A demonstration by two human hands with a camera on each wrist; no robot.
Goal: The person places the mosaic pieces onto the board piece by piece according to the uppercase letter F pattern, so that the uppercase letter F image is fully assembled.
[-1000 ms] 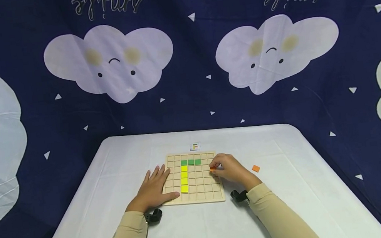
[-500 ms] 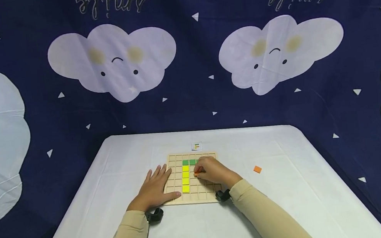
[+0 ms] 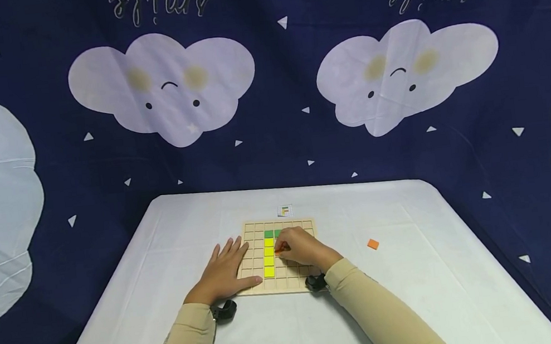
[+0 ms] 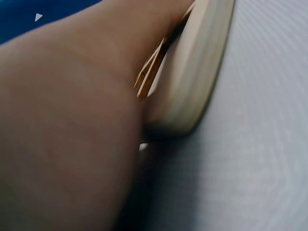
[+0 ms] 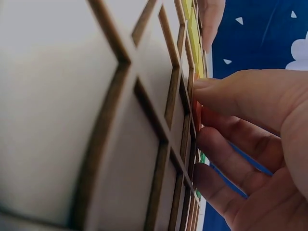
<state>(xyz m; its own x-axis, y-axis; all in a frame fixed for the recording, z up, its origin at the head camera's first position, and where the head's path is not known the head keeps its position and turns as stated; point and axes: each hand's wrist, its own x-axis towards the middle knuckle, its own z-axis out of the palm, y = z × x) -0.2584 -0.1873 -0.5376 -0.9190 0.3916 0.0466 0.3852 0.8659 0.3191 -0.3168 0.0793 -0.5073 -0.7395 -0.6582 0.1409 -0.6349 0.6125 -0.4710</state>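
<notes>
A wooden grid board (image 3: 295,286) lies on the white table. A column of yellow tiles (image 3: 268,251) sits in its cells, with green tiles (image 3: 269,234) along the row at the top; my right hand covers part of that row. Fingers spread, my left hand (image 3: 222,274) rests on the board's left side, thumb along the near edge. My right hand (image 3: 302,246) pinches an orange tile (image 5: 198,113) at the cell right beside the yellow column. In the right wrist view, thumb and fingertips are down at the board's surface, partly hiding the tile.
One loose orange tile (image 3: 373,244) lies on the table to the right of the board. Behind the board is a small printed card (image 3: 284,211) with a coloured grid pattern. A dark blue cloth with clouds (image 3: 163,88) hangs beyond the table.
My right hand has carried the orange tile leftward from the board's right edge to beside the yellow column. The left hand has stayed in place.
</notes>
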